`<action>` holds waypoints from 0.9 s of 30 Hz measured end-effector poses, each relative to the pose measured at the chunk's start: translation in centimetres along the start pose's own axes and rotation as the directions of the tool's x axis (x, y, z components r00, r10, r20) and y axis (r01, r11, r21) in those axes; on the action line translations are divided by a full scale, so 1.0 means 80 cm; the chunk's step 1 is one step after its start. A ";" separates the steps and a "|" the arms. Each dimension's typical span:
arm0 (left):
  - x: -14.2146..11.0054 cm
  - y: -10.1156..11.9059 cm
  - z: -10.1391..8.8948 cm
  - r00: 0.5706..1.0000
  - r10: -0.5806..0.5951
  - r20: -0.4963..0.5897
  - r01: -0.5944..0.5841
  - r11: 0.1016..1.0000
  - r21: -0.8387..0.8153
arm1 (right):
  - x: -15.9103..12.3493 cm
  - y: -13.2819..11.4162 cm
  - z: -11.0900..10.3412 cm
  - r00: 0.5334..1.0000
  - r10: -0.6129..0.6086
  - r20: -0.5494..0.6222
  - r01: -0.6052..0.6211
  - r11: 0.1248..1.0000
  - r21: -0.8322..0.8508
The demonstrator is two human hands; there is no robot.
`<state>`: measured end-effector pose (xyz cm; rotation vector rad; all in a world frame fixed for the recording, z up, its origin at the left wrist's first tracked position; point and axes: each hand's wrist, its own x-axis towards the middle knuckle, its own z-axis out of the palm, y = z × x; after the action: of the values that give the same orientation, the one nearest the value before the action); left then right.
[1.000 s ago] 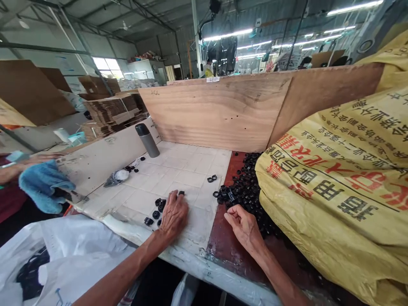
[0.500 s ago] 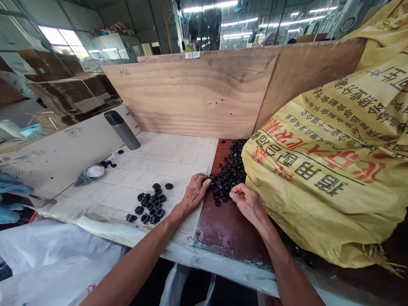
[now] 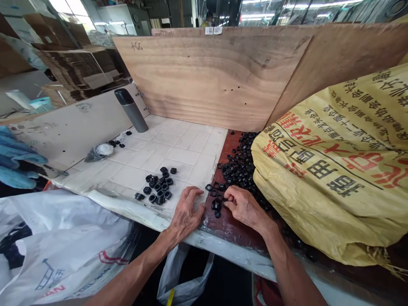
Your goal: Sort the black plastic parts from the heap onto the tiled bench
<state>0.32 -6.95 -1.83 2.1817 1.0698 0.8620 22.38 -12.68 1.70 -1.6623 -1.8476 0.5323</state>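
Observation:
My left hand [image 3: 188,211] rests at the front of the white tiled surface, thumb and fingers apart, nothing in its grasp. Just right of it, several black plastic nuts [image 3: 216,205] lie loose on the dark red board. My right hand [image 3: 245,207] is closed in a pinch at the near edge of these nuts; a dark sliver of a black nut shows at the fingertips, mostly hidden. Behind it spreads a larger pile of black nuts [image 3: 237,170]. Left of my left hand sits a separate cluster of black nuts [image 3: 158,187], several with their hexagonal openings showing.
A yellow woven sack [image 3: 318,170] bulges over the right side. Wooden boards [image 3: 207,76] wall off the back. A grey flask [image 3: 135,114] leans at the rear left, near a small plastic bag [image 3: 99,152]. White bags [image 3: 73,250] hang below the front edge.
Both hands have come nearer to the front edge, and some nuts now lie apart from the pile between them. My left hand has left the pile and spread open. The camera view has shifted.

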 end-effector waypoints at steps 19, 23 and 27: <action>0.005 0.017 0.006 0.972 -0.219 0.086 0.228 0.966 -0.125 | -0.004 -0.012 0.019 0.984 -0.050 0.172 0.070 0.991 -0.116; -0.002 0.004 0.007 0.990 -0.143 0.009 0.143 0.982 -0.125 | -0.005 -0.013 0.023 0.985 -0.055 0.166 0.070 0.994 -0.085; -0.013 -0.005 0.007 0.982 -0.179 -0.056 0.169 0.974 -0.153 | -0.003 -0.013 0.027 0.989 -0.013 0.145 0.018 0.999 -0.034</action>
<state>0.03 -7.69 -2.78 1.9180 1.1727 0.9122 20.21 -12.89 0.74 -1.6696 -1.9823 0.6320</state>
